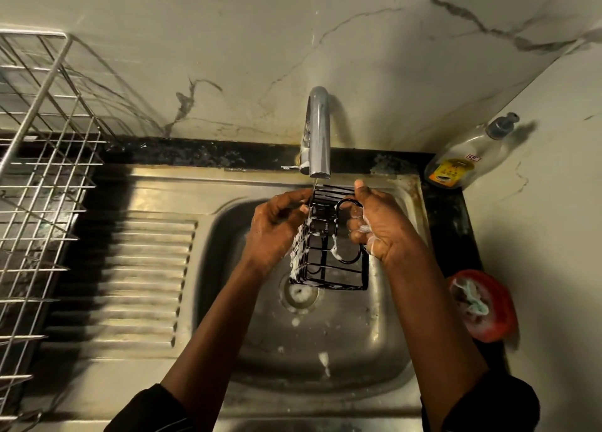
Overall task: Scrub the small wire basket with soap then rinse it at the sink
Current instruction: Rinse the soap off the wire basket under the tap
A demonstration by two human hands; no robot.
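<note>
Black wire makes up the basket (325,255), which hangs over the sink (358,334) near the middle of the view, held between both hands. Its far end sits right under the spout of the tap (318,131), which stands at 12 o'clock from it, and a thin stream of water meets the top wires. White foam (298,255) clings along the basket's left side and to a wire loop on its front.

The left hand (277,229) is at 9 o'clock of the basket, its fingers (294,208) curled in and pinching the upper left edge. The right hand (381,226) is at 3 o'clock, thumb pointing up. Its fingers (356,228) are bent round the wire on the right side and carry suds. Whether they also hold a scrubber cannot be told. Dark sleeves cover both arms at the bottom edge.

The drain (299,293) lies at 6 o'clock from the basket, just below its lower left corner, with flecks of foam in it and on the steel beyond.

On the black surface (202,153) round the sink, a clear bottle (462,157) with a pump leans in the corner at 2 o'clock. A red dish (488,307) holding something pale rests at 4 o'clock. A steel rack (42,171) stands well apart at 9 o'clock, beside the ribbed drainboard (140,285).
</note>
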